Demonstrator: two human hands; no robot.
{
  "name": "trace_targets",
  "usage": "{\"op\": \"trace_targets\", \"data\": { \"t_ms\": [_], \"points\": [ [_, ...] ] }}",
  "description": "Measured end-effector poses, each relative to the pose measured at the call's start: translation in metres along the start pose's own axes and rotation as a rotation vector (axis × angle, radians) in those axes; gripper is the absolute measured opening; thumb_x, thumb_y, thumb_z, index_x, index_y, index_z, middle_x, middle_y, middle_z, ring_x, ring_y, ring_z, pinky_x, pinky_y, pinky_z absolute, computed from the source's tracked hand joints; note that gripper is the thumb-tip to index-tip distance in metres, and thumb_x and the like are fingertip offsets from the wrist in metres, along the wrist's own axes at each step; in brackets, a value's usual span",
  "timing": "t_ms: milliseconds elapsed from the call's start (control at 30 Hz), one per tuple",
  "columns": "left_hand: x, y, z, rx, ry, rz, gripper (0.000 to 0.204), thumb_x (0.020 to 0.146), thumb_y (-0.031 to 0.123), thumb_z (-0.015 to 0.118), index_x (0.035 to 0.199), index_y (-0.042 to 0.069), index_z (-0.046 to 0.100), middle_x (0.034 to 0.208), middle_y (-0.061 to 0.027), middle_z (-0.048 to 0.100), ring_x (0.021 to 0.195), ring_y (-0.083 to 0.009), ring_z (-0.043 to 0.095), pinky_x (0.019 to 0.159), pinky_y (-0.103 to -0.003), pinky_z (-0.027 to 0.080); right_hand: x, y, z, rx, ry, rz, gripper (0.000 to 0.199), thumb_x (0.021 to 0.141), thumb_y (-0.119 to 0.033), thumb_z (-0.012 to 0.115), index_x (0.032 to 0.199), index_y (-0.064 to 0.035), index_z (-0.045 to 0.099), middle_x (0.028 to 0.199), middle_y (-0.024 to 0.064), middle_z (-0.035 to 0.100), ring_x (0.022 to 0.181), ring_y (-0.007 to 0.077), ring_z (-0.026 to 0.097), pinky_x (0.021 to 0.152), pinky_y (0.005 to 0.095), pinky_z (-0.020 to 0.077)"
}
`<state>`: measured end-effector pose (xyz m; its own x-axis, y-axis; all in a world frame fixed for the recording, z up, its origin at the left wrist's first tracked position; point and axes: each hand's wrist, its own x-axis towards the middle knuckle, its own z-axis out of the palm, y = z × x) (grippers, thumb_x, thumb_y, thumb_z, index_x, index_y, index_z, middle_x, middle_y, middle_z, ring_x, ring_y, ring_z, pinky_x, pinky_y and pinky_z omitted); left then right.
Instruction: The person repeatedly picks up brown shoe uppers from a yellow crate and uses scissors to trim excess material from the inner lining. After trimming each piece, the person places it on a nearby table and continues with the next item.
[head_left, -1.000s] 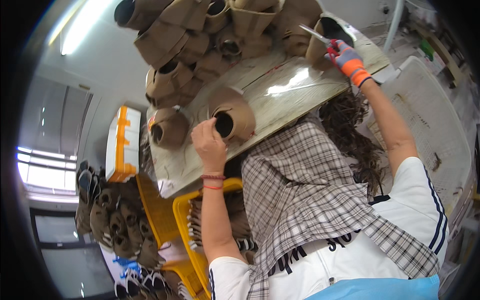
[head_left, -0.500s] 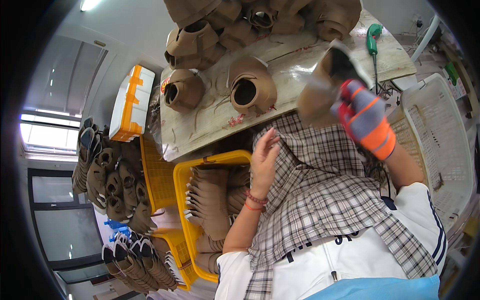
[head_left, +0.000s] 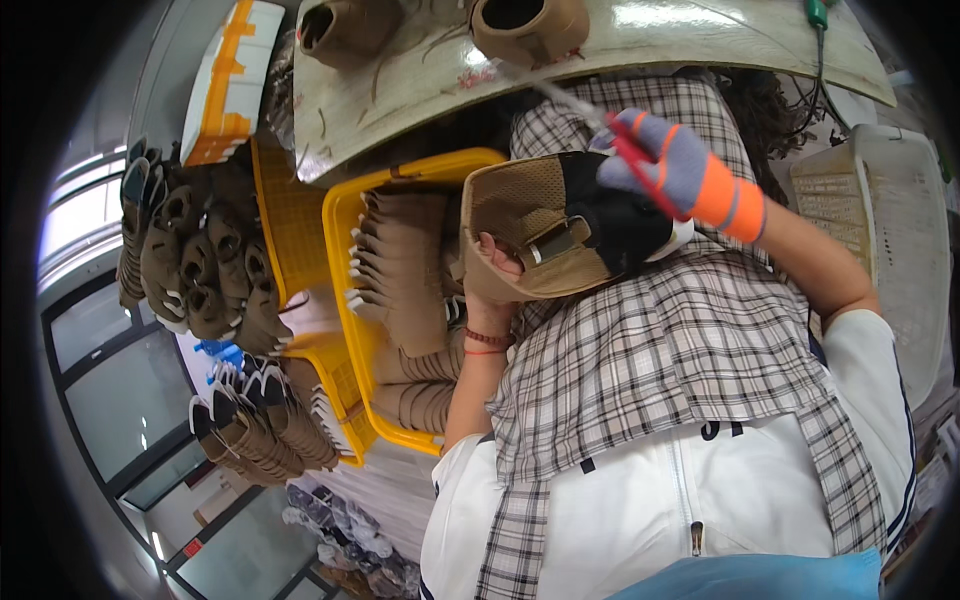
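My left hand [head_left: 492, 300] grips the near-left edge of a brown shoe upper [head_left: 515, 205] over my lap, fingers showing inside its opening. The upper is spread so its mesh lining and black inner part face up. My right hand [head_left: 690, 175], in a grey and orange glove, is closed around red-handled scissors [head_left: 645, 170]. Their thin metal blade points up and left, smeared by motion. The gloved hand is over the black part of the upper; I cannot tell if it touches.
On the table [head_left: 400, 115] stand shaped brown uppers [head_left: 525, 25]. A yellow crate [head_left: 335, 260] at my left holds stacked brown uppers. More uppers [head_left: 190, 250] pile further left, near a white foam box [head_left: 225, 80]. A white basket [head_left: 900, 210] stands at right, below a green tool [head_left: 817, 12].
The brown upper has come down from the table's edge to my lap. My left hand, free before, now holds it. The scissors' blade now shows at my right hand. The view has tilted downward.
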<state>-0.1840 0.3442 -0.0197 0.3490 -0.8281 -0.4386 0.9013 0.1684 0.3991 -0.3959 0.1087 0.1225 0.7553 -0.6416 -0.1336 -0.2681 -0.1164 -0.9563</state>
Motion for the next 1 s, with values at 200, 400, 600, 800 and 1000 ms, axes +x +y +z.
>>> {"op": "trace_targets", "data": {
  "t_ms": [200, 400, 600, 800, 1000],
  "points": [
    [-0.005, -0.001, 0.016, 0.049, -0.006, 0.007, 0.040, 0.095, 0.025, 0.062, 0.127, 0.005, 0.052, 0.133, -0.0132, 0.053, 0.121, -0.0286, 0.052, 0.100, -0.043, 0.046, -0.008, 0.037, -0.034, -0.799, -0.084, -0.202, 0.052, 0.075, -0.042, 0.079, 0.106, -0.0057, 0.060, 0.091, 0.0080, 0.065, 0.082, 0.0249, 0.063, 0.074, 0.0350, 0.0492],
    [0.004, -0.004, 0.009, 0.177, 0.033, 0.043, 0.043, 0.098, 0.029, 0.056, 0.131, 0.002, 0.049, 0.133, -0.0136, 0.054, 0.122, -0.0295, 0.052, 0.101, -0.046, 0.045, -0.008, 0.055, -0.029, -0.999, -0.143, -0.383, 0.036, 0.072, -0.031, 0.078, 0.099, -0.0112, 0.063, 0.093, 0.0062, 0.063, 0.087, 0.0246, 0.060, 0.079, 0.0355, 0.0467],
    [0.005, -0.003, 0.005, 0.317, 0.190, 0.114, 0.044, 0.092, 0.025, 0.066, 0.126, 0.003, 0.049, 0.128, -0.0115, 0.054, 0.117, -0.0255, 0.053, 0.096, -0.040, 0.049, 0.010, 0.073, -0.001, -1.036, -0.200, -0.476, 0.034, 0.072, -0.031, 0.076, 0.097, -0.0109, 0.065, 0.089, 0.0053, 0.062, 0.084, 0.0239, 0.060, 0.078, 0.0343, 0.0462],
    [-0.004, -0.008, 0.026, 0.168, 0.066, 0.064, 0.044, 0.094, 0.024, 0.062, 0.130, 0.003, 0.048, 0.133, -0.0122, 0.053, 0.121, -0.0250, 0.051, 0.102, -0.040, 0.046, 0.015, 0.085, 0.007, -1.195, -0.212, -0.417, 0.032, 0.069, -0.025, 0.077, 0.094, -0.0101, 0.064, 0.088, 0.0080, 0.063, 0.084, 0.0264, 0.062, 0.073, 0.0378, 0.0494],
    [-0.014, -0.008, -0.043, -0.422, 0.025, -0.037, 0.036, 0.096, 0.021, 0.059, 0.125, 0.000, 0.053, 0.123, -0.0115, 0.058, 0.113, -0.0240, 0.055, 0.098, -0.042, 0.046, 0.002, 0.062, -0.016, -0.899, -0.150, -0.360, 0.025, 0.077, -0.022, 0.073, 0.096, -0.0105, 0.065, 0.090, 0.0060, 0.066, 0.084, 0.0244, 0.064, 0.071, 0.0362, 0.0516]
  ]
}}
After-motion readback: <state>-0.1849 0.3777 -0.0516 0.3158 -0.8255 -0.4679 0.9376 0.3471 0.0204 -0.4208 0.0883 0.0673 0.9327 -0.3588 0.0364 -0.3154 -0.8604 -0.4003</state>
